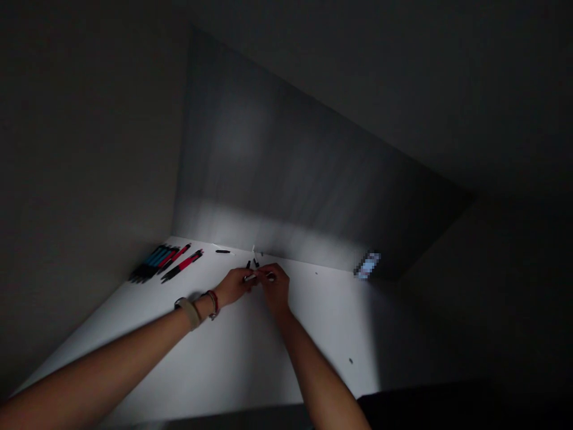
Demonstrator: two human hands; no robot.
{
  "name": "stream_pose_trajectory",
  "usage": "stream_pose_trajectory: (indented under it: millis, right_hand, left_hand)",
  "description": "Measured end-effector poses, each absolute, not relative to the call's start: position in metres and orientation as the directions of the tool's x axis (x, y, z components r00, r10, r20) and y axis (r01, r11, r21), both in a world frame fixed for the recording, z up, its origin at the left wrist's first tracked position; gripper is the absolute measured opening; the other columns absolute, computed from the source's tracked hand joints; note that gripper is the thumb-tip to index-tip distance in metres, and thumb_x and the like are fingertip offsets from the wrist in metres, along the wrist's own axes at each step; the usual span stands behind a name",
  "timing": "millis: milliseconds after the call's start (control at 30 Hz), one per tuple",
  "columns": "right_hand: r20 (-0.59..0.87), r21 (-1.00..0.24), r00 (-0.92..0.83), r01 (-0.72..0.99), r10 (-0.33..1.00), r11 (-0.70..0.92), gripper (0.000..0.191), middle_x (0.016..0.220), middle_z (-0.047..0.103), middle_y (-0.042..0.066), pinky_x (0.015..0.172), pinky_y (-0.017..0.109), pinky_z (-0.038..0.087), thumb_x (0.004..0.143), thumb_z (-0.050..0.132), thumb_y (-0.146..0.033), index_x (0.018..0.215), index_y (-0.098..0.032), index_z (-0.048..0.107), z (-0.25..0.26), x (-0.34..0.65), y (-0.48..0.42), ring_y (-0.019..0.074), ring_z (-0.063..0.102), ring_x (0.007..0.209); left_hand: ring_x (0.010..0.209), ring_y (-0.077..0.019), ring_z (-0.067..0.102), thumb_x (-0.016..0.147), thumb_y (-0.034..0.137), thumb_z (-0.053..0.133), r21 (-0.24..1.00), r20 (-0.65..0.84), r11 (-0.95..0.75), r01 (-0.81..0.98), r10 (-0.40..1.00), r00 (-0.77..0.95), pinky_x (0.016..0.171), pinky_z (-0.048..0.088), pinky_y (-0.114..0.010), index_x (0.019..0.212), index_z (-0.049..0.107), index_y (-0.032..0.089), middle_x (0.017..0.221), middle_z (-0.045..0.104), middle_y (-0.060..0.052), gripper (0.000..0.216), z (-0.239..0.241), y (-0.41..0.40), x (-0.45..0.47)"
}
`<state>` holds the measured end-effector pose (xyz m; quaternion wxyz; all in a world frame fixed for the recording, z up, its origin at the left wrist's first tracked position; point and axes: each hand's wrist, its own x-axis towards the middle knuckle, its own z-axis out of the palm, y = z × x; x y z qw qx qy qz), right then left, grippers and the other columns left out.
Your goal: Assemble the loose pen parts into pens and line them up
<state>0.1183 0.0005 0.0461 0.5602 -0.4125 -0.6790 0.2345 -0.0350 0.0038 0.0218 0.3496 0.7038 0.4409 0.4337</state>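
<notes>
My left hand (233, 286), with a watch band and bracelets at its wrist, is closed on a small pale pen part (250, 276). Meeting it from the other side, my right hand (276, 288) has its fingertips pinched at the same piece. Fingers hide much of this part. Just beyond the hands are small black pen pieces (256, 263) and a thin white stick (253, 249). Another black pen piece (222, 251) lies farther left.
On the white table (201, 364), blue-and-black pens (154, 257) lie in a row at the left, beside red-and-black pens (183, 266). A blurred phone-like object (368, 266) is at the back right. A small dark bit (351, 361) lies right of my forearm. A grey panel (290, 161) rises behind.
</notes>
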Motion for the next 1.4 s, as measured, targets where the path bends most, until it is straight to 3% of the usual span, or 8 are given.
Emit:
stream_pose_trajectory:
  millis: [167, 500, 767, 933, 1100, 1267, 1400]
  right_hand:
    - [0.565, -0.798, -0.018, 0.244, 0.825, 0.551, 0.01, 0.082, 0.07, 0.002, 0.068, 0.028, 0.057, 0.082, 0.071, -0.03, 0.078, -0.021, 0.073, 0.043, 0.114, 0.001, 0.0169, 0.068, 0.074]
    - [0.513, -0.83, -0.092, 0.199, 0.853, 0.521, 0.015, 0.084, 0.073, 0.003, 0.076, 0.03, 0.06, 0.081, 0.074, -0.036, 0.081, -0.021, 0.074, 0.041, 0.114, -0.001, 0.0194, 0.071, 0.081]
    - [0.555, -0.783, -0.128, 0.253, 0.822, 0.568, 0.013, 0.087, 0.074, 0.004, 0.082, 0.032, 0.058, 0.083, 0.072, -0.035, 0.081, -0.024, 0.078, 0.041, 0.113, 0.0, 0.0201, 0.071, 0.087]
    - [0.555, -0.792, -0.102, 0.24, 0.826, 0.562, 0.018, 0.096, 0.075, 0.006, 0.079, 0.03, 0.057, 0.086, 0.069, -0.038, 0.091, -0.022, 0.077, 0.044, 0.121, 0.004, 0.0198, 0.07, 0.09]
    - [0.498, -0.814, -0.006, 0.341, 0.867, 0.47, 0.026, 0.092, 0.077, 0.007, 0.07, 0.029, 0.055, 0.089, 0.064, -0.042, 0.093, -0.019, 0.075, 0.035, 0.135, 0.019, 0.0193, 0.07, 0.082]
    - [0.482, -0.715, -0.158, 0.497, 0.862, 0.491, 0.013, 0.092, 0.076, 0.006, 0.078, 0.033, 0.055, 0.084, 0.069, -0.029, 0.09, -0.02, 0.076, 0.01, 0.135, 0.028, 0.0197, 0.069, 0.081]
    - [0.499, -0.581, -0.272, 0.6, 0.823, 0.551, 0.019, 0.098, 0.073, 0.007, 0.091, 0.037, 0.052, 0.076, 0.078, -0.019, 0.095, -0.022, 0.078, 0.002, 0.128, 0.029, 0.0223, 0.067, 0.092]
  left_hand:
    - [0.068, -0.0185, 0.067, 0.085, 0.045, 0.055, 0.86, 0.332, -0.406, 0.309, 0.905, 0.266, 0.066, 0.051, -0.027, 0.092, 0.077, 0.017, 0.075, 0.073, -0.004, 0.036, 0.019, 0.004, -0.037]
    - [0.066, -0.0187, 0.067, 0.079, 0.03, 0.057, 0.868, 0.336, -0.391, 0.307, 0.917, 0.216, 0.065, 0.05, -0.026, 0.081, 0.077, 0.019, 0.067, 0.072, -0.002, 0.024, 0.023, 0.003, -0.038]
    - [0.063, -0.0175, 0.064, 0.078, 0.025, 0.055, 0.861, 0.343, -0.402, 0.311, 0.911, 0.229, 0.065, 0.048, -0.026, 0.093, 0.078, 0.017, 0.065, 0.071, -0.001, 0.028, 0.022, 0.005, -0.04]
    - [0.062, -0.0166, 0.062, 0.087, 0.042, 0.056, 0.867, 0.359, -0.397, 0.301, 0.917, 0.176, 0.061, 0.044, -0.024, 0.079, 0.075, 0.017, 0.063, 0.069, -0.002, 0.032, 0.023, 0.007, -0.041]
    - [0.069, -0.0178, 0.06, 0.085, 0.054, 0.059, 0.859, 0.446, -0.399, 0.321, 0.891, -0.085, 0.065, 0.044, -0.025, 0.08, 0.073, 0.016, 0.071, 0.071, -0.002, 0.041, 0.03, 0.011, -0.055]
    - [0.073, -0.0188, 0.06, 0.084, 0.055, 0.059, 0.886, 0.432, -0.347, 0.306, 0.859, -0.276, 0.069, 0.044, -0.026, 0.077, 0.072, 0.016, 0.073, 0.072, -0.002, 0.042, 0.03, 0.019, -0.072]
    - [0.072, -0.0184, 0.061, 0.085, 0.055, 0.059, 0.88, 0.439, -0.368, 0.3, 0.871, -0.22, 0.07, 0.045, -0.026, 0.073, 0.07, 0.017, 0.072, 0.071, -0.003, 0.042, 0.026, 0.021, -0.072]
